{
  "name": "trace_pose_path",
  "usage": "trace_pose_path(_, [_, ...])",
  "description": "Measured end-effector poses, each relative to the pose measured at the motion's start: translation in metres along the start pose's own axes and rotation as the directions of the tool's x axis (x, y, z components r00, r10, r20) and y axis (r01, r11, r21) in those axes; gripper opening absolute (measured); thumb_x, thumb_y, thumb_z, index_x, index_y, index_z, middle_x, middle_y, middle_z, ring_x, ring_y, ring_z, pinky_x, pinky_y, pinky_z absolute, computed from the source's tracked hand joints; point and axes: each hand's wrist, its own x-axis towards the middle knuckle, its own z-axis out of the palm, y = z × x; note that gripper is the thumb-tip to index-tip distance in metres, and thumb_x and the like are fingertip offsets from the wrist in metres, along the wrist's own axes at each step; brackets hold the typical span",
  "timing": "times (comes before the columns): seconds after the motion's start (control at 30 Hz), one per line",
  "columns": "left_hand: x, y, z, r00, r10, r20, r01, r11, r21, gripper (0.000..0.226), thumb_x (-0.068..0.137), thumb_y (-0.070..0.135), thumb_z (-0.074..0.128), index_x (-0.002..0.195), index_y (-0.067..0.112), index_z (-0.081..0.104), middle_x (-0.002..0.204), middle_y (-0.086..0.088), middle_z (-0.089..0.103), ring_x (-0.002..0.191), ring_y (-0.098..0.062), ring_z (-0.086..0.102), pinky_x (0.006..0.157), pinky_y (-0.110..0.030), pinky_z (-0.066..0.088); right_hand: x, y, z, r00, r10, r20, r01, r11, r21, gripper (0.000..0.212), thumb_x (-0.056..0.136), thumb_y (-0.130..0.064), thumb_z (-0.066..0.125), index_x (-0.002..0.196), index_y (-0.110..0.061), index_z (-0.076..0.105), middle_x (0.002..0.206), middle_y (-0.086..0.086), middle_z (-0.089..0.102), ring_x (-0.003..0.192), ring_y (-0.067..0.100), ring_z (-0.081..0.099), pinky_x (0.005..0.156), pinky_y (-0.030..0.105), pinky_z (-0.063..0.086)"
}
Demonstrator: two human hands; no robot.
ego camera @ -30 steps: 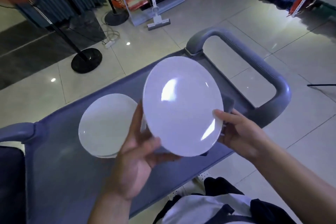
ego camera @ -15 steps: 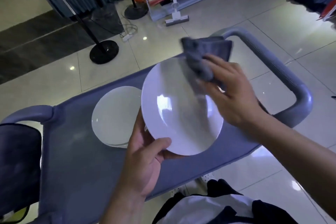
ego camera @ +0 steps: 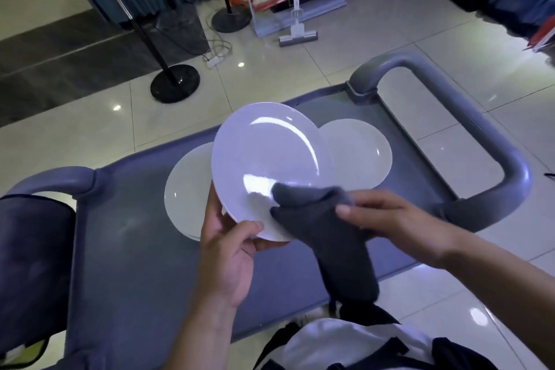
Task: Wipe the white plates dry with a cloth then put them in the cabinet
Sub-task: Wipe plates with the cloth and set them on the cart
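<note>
Glossy smooth white plate point(ego camera: 270, 156), soft matt grey cloth point(ego camera: 327, 231), matt grey plastic cart point(ego camera: 144, 264), shiny floor tiles point(ego camera: 300, 75).

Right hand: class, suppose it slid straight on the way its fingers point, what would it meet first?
The right hand points leftward, pressing the grey cloth onto the held plate. Going on, it would probably meet the left hand's thumb at the plate's near rim, though depth is unclear.

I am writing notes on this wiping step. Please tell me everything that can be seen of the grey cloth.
The grey cloth is dark, soft-looking fabric, bunched and folded, not spread flat. The right hand grips its upper part and presses it on the near lower edge of the white plate, which the left hand holds tilted above the cart. The cloth's loose end hangs down toward the person's lap, slightly blurred. No pattern or label shows on it.
</note>
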Motion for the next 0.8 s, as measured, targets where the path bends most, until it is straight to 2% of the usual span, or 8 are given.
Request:
trace_pose_path(0.07, [0.003, 0.002, -0.003, 1.000, -0.005, 0.013, 0.006, 1.000, -0.017, 0.077, 0.071, -0.008, 0.054, 0.134, 0.036, 0.061, 0.122, -0.003, 0.068, 0.104, -0.028, 0.066, 0.071, -0.061, 0.058, -0.005, -0.017, -0.008, 0.987, -0.004, -0.162, 0.023, 0.993, 0.113, 0.019, 0.091, -0.028, 0.063, 0.091, -0.018, 0.079, 0.090, 0.003, 0.075, 0.080, 0.012, 0.069, 0.066, 0.026, 0.053])
trace_pose_path(0.17, [0.005, 0.007, 0.000, 0.997, 0.005, 0.079, -0.005, 1.000, 0.001, 0.079, 0.071, -0.007, 0.055, 0.135, 0.040, 0.059, 0.124, 0.000, 0.066, 0.107, -0.023, 0.065, 0.072, -0.063, 0.059, -0.009, -0.046, -0.018, 0.898, -0.072, -0.435, 0.177, 0.963, 0.205, 0.026, 0.087, -0.026, 0.056, 0.076, -0.022, 0.080, 0.070, -0.001, 0.071, 0.060, 0.009, 0.066, 0.048, 0.020, 0.049])
trace_pose_path(0.3, [0.002, 0.005, 0.010, 0.977, -0.041, 0.209, 0.038, 0.999, 0.020, 0.079, 0.073, -0.007, 0.054, 0.138, 0.038, 0.057, 0.121, -0.001, 0.067, 0.106, -0.023, 0.067, 0.071, -0.066, 0.058, 0.009, -0.071, -0.020, 0.777, -0.234, -0.585, 0.227, 0.970, -0.087, 0.022, 0.100, -0.019, 0.056, 0.090, -0.024, 0.076, 0.084, -0.007, 0.072, 0.079, 0.006, 0.068, 0.059, 0.023, 0.054])
trace_pose_path(0.4, [-0.002, 0.001, 0.019, 0.946, -0.094, 0.310, 0.080, 0.995, 0.058, 0.078, 0.075, -0.006, 0.054, 0.141, 0.036, 0.054, 0.118, -0.004, 0.069, 0.105, -0.025, 0.067, 0.071, -0.060, 0.060, 0.035, -0.078, 0.004, 0.813, -0.284, -0.509, 0.211, 0.957, -0.198, 0.015, 0.100, -0.016, 0.059, 0.093, -0.022, 0.071, 0.087, -0.010, 0.059, 0.078, 0.004, 0.057, 0.067, 0.023, 0.045])
trace_pose_path(0.5, [0.001, 0.003, 0.017, 0.918, -0.081, 0.387, 0.082, 0.997, 0.014, 0.081, 0.080, -0.010, 0.049, 0.148, 0.034, 0.046, 0.133, -0.012, 0.065, 0.119, -0.037, 0.065, 0.078, -0.066, 0.057, 0.048, -0.076, 0.033, 0.934, -0.200, -0.296, 0.176, 0.979, -0.108, 0.018, 0.098, -0.013, 0.060, 0.087, -0.021, 0.071, 0.093, -0.015, 0.058, 0.081, 0.004, 0.059, 0.063, 0.021, 0.047])
trace_pose_path(0.6, [0.006, 0.008, 0.004, 0.910, -0.039, 0.413, 0.071, 0.996, -0.061, 0.074, 0.086, -0.010, 0.050, 0.150, 0.026, 0.042, 0.138, -0.014, 0.062, 0.121, -0.039, 0.064, 0.079, -0.062, 0.057, 0.045, -0.066, 0.048, 0.983, -0.141, -0.115, 0.129, 0.986, -0.106, 0.013, 0.093, -0.018, 0.065, 0.094, -0.007, 0.072, 0.104, -0.007, 0.060, 0.085, 0.007, 0.063, 0.066, 0.018, 0.049])
trace_pose_path(0.73, [0.004, 0.008, -0.010, 0.917, -0.114, 0.383, 0.185, 0.971, -0.153, 0.064, 0.080, 0.054, 0.076, 0.129, 0.015, 0.064, 0.127, -0.018, 0.067, 0.114, -0.037, 0.065, 0.079, -0.056, 0.057, 0.033, -0.055, 0.048, 1.000, -0.023, 0.015, 0.023, 0.997, -0.069, 0.014, 0.095, -0.006, 0.061, 0.096, 0.004, 0.070, 0.111, 0.008, 0.059, 0.093, 0.014, 0.067, 0.076, 0.018, 0.052])
trace_pose_path(0.8, [0.001, 0.005, -0.012, 0.934, -0.156, 0.321, 0.210, 0.967, -0.143, 0.066, 0.080, 0.062, 0.073, 0.128, 0.017, 0.067, 0.126, -0.023, 0.068, 0.117, -0.041, 0.064, 0.081, -0.057, 0.058, 0.027, -0.048, 0.045, 0.996, 0.003, 0.085, 0.016, 0.973, -0.230, 0.017, 0.091, -0.013, 0.062, 0.098, -0.001, 0.073, 0.118, 0.006, 0.060, 0.108, 0.021, 0.062, 0.092, 0.030, 0.050])
